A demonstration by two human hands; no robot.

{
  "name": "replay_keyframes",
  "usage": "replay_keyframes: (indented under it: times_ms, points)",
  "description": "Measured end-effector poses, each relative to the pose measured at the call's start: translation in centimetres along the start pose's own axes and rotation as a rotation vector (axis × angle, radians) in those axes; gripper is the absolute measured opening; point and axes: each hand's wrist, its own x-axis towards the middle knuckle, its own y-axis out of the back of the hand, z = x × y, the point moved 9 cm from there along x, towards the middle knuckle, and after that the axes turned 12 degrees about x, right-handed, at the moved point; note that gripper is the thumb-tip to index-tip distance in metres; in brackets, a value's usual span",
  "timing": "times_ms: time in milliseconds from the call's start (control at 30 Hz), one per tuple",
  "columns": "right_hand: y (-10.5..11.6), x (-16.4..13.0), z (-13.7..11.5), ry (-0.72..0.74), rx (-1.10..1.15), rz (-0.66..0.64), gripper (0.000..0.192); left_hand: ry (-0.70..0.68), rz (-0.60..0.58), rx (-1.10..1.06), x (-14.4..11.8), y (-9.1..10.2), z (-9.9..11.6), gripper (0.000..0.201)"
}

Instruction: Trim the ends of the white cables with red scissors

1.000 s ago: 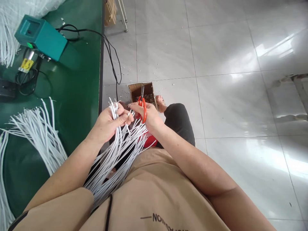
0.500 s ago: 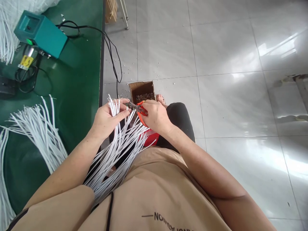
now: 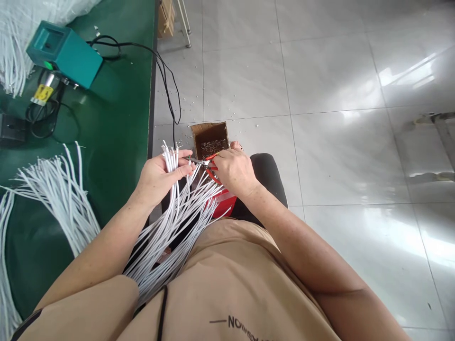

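Clamped in the left hand [image 3: 156, 177] is a bundle of white cables [image 3: 177, 208], fingers wrapped round it just below the cable tips, thumb lying across the front. The right hand [image 3: 234, 171] is closed round the red handles of a pair of scissors [image 3: 208, 166], whose blades lie together or nearly so; the gap between them is too small to judge.

Head view: a second ago the scissors stood upright in the right hand, blades pointing away from the body toward the floor box. Now they lie nearly level, blades pointing left at the cable tips beside the left thumb, and the blade tip touches or almost touches one cable end. I judge that the work has gone from picking out a cable to trimming its end.

The bundle's long axis runs from the lap, low in the picture, up and slightly left to the left hand; its free ends point up and away from the body, fanned a little above the fingers.

Directly beyond the hands, on the tiled floor, an open cardboard box [image 3: 209, 139] holds small dark scraps. On the green table [image 3: 117, 142] to the left lie more white cables [image 3: 57, 189] and a teal machine [image 3: 66, 54] with black leads.
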Motion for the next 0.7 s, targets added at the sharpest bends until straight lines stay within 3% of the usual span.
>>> replay_keyframes:
  times_ms: [100,200,333,400,500,533,600,700]
  points:
    - [0.7,0.5,0.9,-0.152,0.276,0.034,0.028,0.002,0.002,0.003,0.1,0.0,-0.1,0.034]
    - [0.4,1.0,1.1,-0.311,0.767,0.032,0.033,0.008,-0.018,-0.025,0.1,-0.2,-0.3,0.049]
    - [-1.0,1.5,-0.7,-0.331,1.227,-0.085,0.031,0.017,-0.066,-0.046,0.0,-0.5,-0.1,0.058]
    - [-0.8,1.4,0.0,-0.377,1.268,0.034,0.029,0.012,-0.096,-0.045,-0.1,-0.7,0.1,0.051]
    - [1.3,0.7,1.6,-0.404,1.121,0.361,0.026,0.001,-0.096,-0.021,-0.1,-0.5,0.2,0.039]
    - [2.1,0.8,1.6,-0.373,1.064,0.412,0.024,-0.001,-0.082,-0.006,-0.1,-0.4,0.2,0.036]
    - [2.8,1.4,0.6,-0.291,0.995,0.379,0.019,-0.018,-0.063,0.023,-0.1,-0.2,0.1,0.033]
    - [2.6,2.6,-1.4,-0.211,0.881,0.214,0.015,-0.075,-0.008,0.064,0.0,0.1,0.5,0.031]
